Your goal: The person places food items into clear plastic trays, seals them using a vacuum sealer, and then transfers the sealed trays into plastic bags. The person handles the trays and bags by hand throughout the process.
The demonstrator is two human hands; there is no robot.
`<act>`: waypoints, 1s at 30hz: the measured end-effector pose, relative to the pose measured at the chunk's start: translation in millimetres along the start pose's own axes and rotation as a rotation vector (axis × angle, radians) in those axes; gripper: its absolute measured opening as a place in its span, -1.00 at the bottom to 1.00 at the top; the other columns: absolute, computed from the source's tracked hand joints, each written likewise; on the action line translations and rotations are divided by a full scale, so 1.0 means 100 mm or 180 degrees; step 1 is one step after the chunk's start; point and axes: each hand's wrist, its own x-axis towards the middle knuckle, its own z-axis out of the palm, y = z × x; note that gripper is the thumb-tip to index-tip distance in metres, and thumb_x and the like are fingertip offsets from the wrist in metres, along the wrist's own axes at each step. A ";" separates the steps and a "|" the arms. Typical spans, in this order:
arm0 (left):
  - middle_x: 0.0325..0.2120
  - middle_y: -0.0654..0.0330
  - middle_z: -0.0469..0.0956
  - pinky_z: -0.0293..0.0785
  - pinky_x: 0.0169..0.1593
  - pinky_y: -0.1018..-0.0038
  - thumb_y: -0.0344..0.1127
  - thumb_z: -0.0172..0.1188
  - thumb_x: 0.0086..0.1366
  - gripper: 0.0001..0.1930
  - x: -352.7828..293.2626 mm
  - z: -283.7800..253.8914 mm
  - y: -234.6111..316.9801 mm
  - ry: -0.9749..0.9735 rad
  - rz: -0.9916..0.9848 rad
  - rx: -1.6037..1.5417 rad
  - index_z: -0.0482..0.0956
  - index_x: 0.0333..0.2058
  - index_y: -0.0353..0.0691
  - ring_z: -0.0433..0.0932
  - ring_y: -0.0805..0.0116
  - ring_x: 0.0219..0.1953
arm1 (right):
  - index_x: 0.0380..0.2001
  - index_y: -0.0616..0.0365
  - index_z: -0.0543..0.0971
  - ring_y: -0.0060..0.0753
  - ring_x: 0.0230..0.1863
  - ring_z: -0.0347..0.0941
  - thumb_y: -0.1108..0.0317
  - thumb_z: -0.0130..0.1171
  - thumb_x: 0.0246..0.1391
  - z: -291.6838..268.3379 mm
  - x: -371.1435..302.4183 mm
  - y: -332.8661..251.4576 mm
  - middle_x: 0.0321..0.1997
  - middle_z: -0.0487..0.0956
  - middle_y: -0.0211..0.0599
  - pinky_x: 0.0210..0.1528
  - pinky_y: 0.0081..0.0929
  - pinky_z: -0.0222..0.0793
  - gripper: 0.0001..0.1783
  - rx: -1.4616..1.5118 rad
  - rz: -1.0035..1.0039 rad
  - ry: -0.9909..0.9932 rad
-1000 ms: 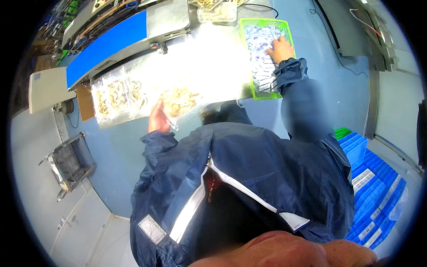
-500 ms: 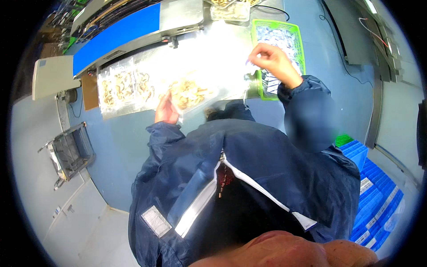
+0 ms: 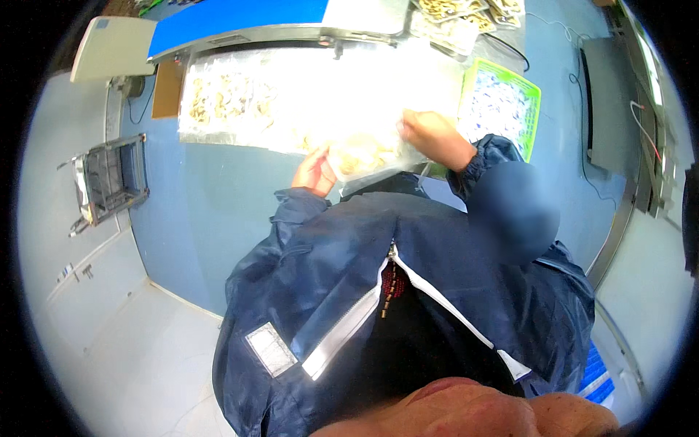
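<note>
A clear plastic bag (image 3: pixel 360 154) holding pale yellowish pieces lies tilted at the table's near edge. My left hand (image 3: pixel 314 172) is closed on the bag's left side, thumb against the plastic. On the opposite side, my right hand (image 3: pixel 435 137) has its fingers curled together at the bag's right edge; glare hides whether a small packet is also in them. Beyond my right wrist stands a green basket (image 3: pixel 535 120) full of small white-and-blue packets (image 3: pixel 499 105). More filled clear bags (image 3: pixel 233 98) lie in a row on the table to the left.
Behind the brightly lit tabletop runs a machine with a blue panel (image 3: pixel 240 25). Filled packs (image 3: pixel 455 22) are piled at the far right, near a black cable. A grey metal-framed cart (image 3: pixel 109 178) stands at the left; blue crates (image 3: pixel 598 375) show at lower right.
My right hand has moved from the green basket's left edge, where it pinched something small and pale, down-left to the bag. The view has shifted, and the bag sits nearer to my body.
</note>
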 end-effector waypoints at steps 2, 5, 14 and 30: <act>0.04 0.09 0.51 0.36 0.21 0.27 -0.35 0.06 0.34 -0.67 0.01 -0.15 -0.09 0.0309 0.0238 -0.0096 0.45 0.04 -0.31 0.46 0.21 0.13 | -0.18 0.17 0.55 -0.31 -0.37 0.58 0.29 0.09 0.19 0.14 0.14 0.21 -0.35 0.63 -0.20 -0.35 -0.39 0.46 -0.78 0.0586 -0.0099 -0.0177; 0.01 0.13 0.54 0.38 0.19 0.26 -0.33 0.08 0.28 -0.65 0.03 -0.60 -0.15 0.0799 0.0478 -0.0330 0.47 0.02 -0.28 0.48 0.21 0.10 | -0.17 0.14 0.60 -0.67 -0.38 0.53 0.28 0.13 0.20 -0.14 0.40 0.30 -0.43 0.61 -0.44 -0.46 -0.60 0.38 -0.78 0.2613 0.1146 0.0027; 0.17 0.04 0.42 0.25 0.30 0.06 -0.18 -0.01 0.30 -0.48 0.39 -0.98 0.19 0.1404 0.1661 -0.0720 0.35 0.18 -0.31 0.39 0.05 0.21 | -0.15 0.35 0.48 0.17 -0.09 0.54 -0.14 0.32 -0.06 0.37 0.96 1.65 -0.17 0.58 0.22 -0.03 -0.11 0.43 -0.29 -0.0681 0.2137 0.0799; -0.02 0.07 0.52 0.35 0.17 0.28 -0.20 -0.01 0.39 -0.64 0.88 -0.71 0.63 0.2883 0.2387 -0.0018 0.46 0.00 -0.34 0.48 0.20 0.04 | -0.45 0.24 0.61 -0.23 -0.42 0.54 0.28 0.17 0.08 0.15 0.25 1.27 -0.48 0.61 -0.15 -0.33 -0.35 0.41 -0.78 0.1679 0.1955 0.1326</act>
